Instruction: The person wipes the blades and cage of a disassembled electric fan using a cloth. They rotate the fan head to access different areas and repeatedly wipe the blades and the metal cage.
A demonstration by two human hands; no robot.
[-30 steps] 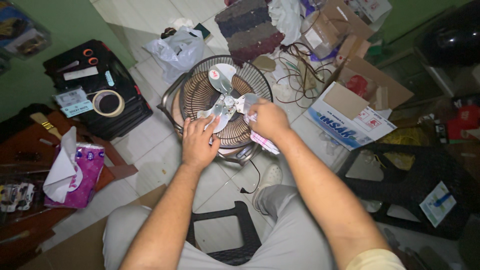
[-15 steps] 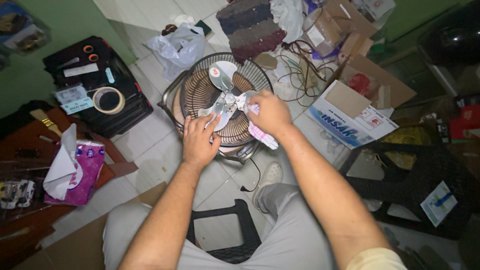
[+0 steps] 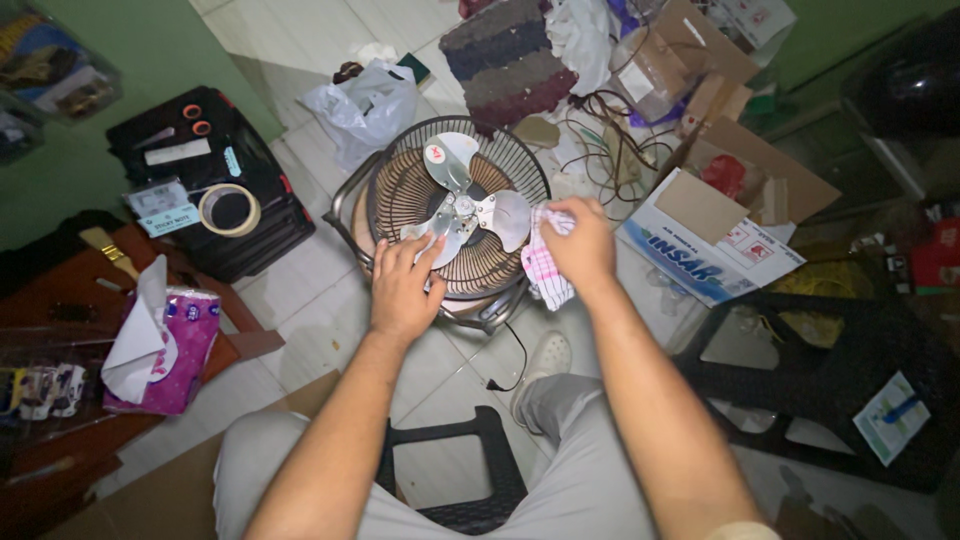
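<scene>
A round metal floor fan (image 3: 400,195) lies face up on the tiled floor with its front grille off, showing three silver blades. My left hand (image 3: 405,285) rests on the lower left blade (image 3: 425,238) and the rear grille. My right hand (image 3: 578,245) grips a white and pink checked cloth (image 3: 545,270) against the tip of the right blade (image 3: 505,215). I sit on a black stool (image 3: 450,470) with my knees either side of it.
A black case (image 3: 200,200) with a roll of tape (image 3: 229,210) stands left. A pink tissue pack (image 3: 165,345) lies on a wooden shelf. An open cardboard box (image 3: 715,225), tangled cables (image 3: 600,140), a plastic bag (image 3: 365,105) and a black crate (image 3: 830,380) surround the fan.
My right hand has moved with the cloth from the hub out to the tip of the right blade. The blades have turned slightly. My left hand stays on the lower blade.
</scene>
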